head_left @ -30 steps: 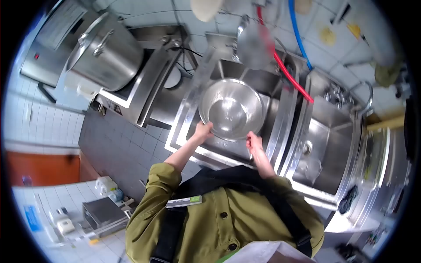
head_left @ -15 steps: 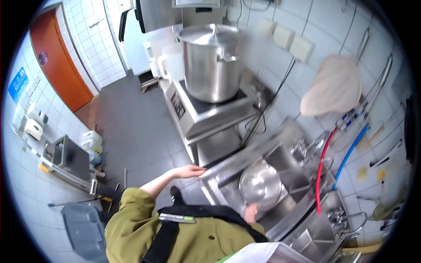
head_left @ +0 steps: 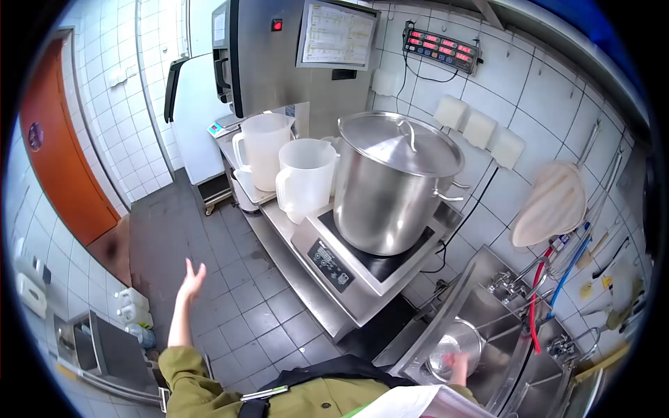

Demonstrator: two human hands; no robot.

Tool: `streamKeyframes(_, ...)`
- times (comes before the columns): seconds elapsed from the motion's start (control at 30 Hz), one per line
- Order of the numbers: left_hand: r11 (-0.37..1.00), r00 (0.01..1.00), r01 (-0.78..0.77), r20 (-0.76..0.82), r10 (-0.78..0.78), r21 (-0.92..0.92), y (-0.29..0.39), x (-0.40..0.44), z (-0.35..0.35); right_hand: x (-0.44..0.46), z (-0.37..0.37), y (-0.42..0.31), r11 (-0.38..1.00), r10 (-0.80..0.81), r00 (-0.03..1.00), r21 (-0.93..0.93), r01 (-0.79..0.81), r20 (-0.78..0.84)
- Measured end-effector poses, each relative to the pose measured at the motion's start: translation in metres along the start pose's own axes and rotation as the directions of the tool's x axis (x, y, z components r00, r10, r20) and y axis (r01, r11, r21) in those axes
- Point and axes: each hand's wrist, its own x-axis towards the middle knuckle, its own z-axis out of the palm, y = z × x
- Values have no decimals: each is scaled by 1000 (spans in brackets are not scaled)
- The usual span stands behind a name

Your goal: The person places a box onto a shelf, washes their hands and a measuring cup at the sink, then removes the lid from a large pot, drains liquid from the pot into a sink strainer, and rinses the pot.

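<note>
My left hand [head_left: 191,280] is held out over the tiled floor, fingers spread, with nothing in it. At the lower right, my right hand [head_left: 456,362] is at the round metal bowl [head_left: 465,339] in the sink [head_left: 493,362]; its fingers are blurred, and whether they grip the bowl is unclear. A large lidded steel pot [head_left: 385,202] stands on the induction cooker [head_left: 334,268], beyond both hands. Beside the pot are two translucent plastic jugs, one nearer [head_left: 304,182] and one farther back [head_left: 265,150].
An orange door [head_left: 59,153] is at the far left. Red hose [head_left: 535,306] and blue hose [head_left: 568,268] hang by the taps. A pale cloth bag [head_left: 552,203] hangs on the wall. White containers [head_left: 134,306] stand at lower left, near a metal cabinet [head_left: 118,355].
The view has turned left and risen toward the cooker and pot. My left hand has come off the bowl and stretched out to the left. My right hand remains by the bowl.
</note>
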Motion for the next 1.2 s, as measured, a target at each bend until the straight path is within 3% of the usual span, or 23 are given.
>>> streamKeyframes(0.03,959,983,-107,-116,141,263,2,46,-12,18,2,-25,943,-314,949,-106,315,27)
streamKeyframes(0.07,840,936,-167,-185,300,516,2,90,-21,-14,17,-81,823,-562,822,-158,545,-93)
streamKeyframes(0.1,724,867,-232,-200,457,649,30,87,-20,-40,36,-135,699,-653,714,163,697,-253)
streamKeyframes(0.13,576,771,-273,-182,610,770,69,76,-14,-85,48,-194,575,-802,595,-325,751,-44)
streamKeyframes(0.17,508,652,-495,-85,754,705,99,78,-8,-144,75,-249,561,-826,549,-279,780,-125)
streamKeyframes(0.2,391,490,-691,-3,871,608,131,80,1,-155,93,-298,495,-866,466,-431,755,-181)
streamKeyframes(0.23,292,404,-793,103,909,535,166,74,10,-114,95,-336,414,-906,405,-473,778,-126)
streamKeyframes(0.27,188,301,-878,202,932,440,200,63,21,-153,117,-384,368,-927,353,-479,797,-126)
streamKeyframes(0.3,79,183,-920,242,953,384,233,51,34,-166,131,-434,322,-929,365,-601,732,-53)
streamKeyframes(0.33,-23,73,-932,251,965,362,265,42,48,-159,148,-480,141,-988,147,-679,721,-49)
streamKeyframes(0.37,-122,-11,-917,284,959,379,298,31,60,-186,166,-523,2,-998,46,-732,681,40)
streamKeyframes(0.4,-208,-77,-896,322,944,394,326,18,70,-185,186,-568,-105,-991,-129,-709,697,20)
streamKeyframes(0.5,-378,-312,-895,275,909,235,407,-14,105,-245,251,-663,-236,-962,-240,-833,501,129)
streamKeyframes(0.53,-393,-324,-901,316,892,185,430,-20,117,-247,270,-690,-297,-933,-321,-855,425,165)
streamKeyframes(0.6,-537,-460,-836,390,797,113,461,-19,147,-245,305,-735,-228,-960,-232,-913,337,154)
streamKeyframes(0.67,-581,-461,-803,484,744,129,470,-16,174,-242,334,-764,-163,-971,-212,-950,266,107)
streamKeyframes(0.77,-648,-528,-762,571,629,9,478,-10,199,-235,357,-794,-143,-977,-189,-966,215,102)
streamKeyframes(0.87,-668,-601,-733,585,545,-132,493,-6,220,-217,363,-812,-87,-954,-295,-991,99,54)
streamKeyframes(0.97,-698,-694,-675,527,490,-241,507,-11,244,-206,364,-827,-110,-945,-308,-994,-28,113)
streamKeyframes(1.07,-831,-858,-466,383,341,-304,509,-16,269,-251,356,-808,-65,-996,-71,-961,269,48)
streamKeyframes(1.1,-823,-881,-438,356,312,-362,508,-16,275,-261,352,-804,-82,-996,-57,-938,336,66)
streamKeyframes(1.17,-845,-840,-432,481,251,-314,508,-18,282,-278,335,-791,-113,-993,-25,-885,452,114)
streamKeyframes(1.2,-857,-813,-427,539,223,-290,510,-21,284,-289,321,-782,-202,-979,-100,-888,413,176)
